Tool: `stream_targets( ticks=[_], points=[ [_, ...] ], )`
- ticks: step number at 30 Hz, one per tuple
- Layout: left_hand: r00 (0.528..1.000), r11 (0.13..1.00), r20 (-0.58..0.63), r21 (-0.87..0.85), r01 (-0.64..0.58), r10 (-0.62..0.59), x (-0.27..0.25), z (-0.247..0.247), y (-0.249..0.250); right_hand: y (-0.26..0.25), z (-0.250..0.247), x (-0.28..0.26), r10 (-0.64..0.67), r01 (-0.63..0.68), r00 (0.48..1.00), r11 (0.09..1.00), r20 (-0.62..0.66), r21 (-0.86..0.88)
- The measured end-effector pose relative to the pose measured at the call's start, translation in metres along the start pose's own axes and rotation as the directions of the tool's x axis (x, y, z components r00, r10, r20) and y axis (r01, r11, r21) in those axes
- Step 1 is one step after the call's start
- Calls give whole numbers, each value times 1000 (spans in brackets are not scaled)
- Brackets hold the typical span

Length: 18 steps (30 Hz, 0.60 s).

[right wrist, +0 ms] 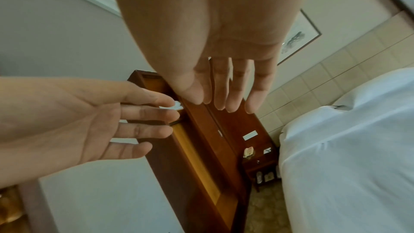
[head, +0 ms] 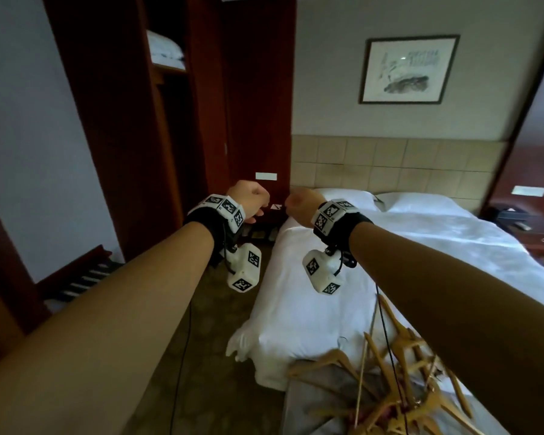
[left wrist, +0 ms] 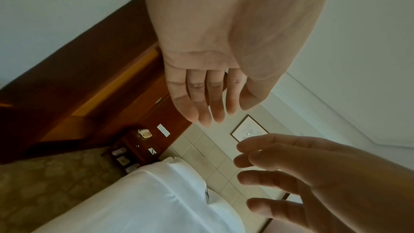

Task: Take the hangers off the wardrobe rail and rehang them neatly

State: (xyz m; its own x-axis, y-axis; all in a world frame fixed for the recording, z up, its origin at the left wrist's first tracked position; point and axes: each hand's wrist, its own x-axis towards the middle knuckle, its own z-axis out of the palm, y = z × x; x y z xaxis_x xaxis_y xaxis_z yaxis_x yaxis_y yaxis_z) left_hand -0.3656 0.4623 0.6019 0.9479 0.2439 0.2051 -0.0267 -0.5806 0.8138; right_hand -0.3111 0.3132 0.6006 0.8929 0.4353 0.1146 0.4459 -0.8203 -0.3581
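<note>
Both hands are held out in the air with nothing in them: the left hand [head: 248,196] and the right hand [head: 300,204] have straight fingers [left wrist: 215,102], a little apart. The wooden hangers [head: 399,381] lie in a heap at the near corner of the bed [head: 311,296]. The wardrobe [head: 157,120] stands open beside the bed's far left corner, next to a nightstand [left wrist: 136,146]. A framed picture [head: 409,69] hangs above the headboard.

The right hand [right wrist: 224,70] reaches forward with straight fingers, holding nothing. The left hand [right wrist: 89,121] is spread just beside it. Beyond stand a brown wardrobe [right wrist: 201,148] and a white bed [right wrist: 347,148].
</note>
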Motion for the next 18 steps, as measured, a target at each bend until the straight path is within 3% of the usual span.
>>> stream_targets(
  ticks=[10, 18],
  points=[
    [976, 999, 211, -18, -50, 52, 19, 164, 71, 165, -32, -54, 258, -256, 963, 966, -72, 39],
    [875, 999, 484, -32, 7, 9, 57, 286, 65, 272, -16, -54, 458, -453, 888, 885, -31, 105]
  ],
)
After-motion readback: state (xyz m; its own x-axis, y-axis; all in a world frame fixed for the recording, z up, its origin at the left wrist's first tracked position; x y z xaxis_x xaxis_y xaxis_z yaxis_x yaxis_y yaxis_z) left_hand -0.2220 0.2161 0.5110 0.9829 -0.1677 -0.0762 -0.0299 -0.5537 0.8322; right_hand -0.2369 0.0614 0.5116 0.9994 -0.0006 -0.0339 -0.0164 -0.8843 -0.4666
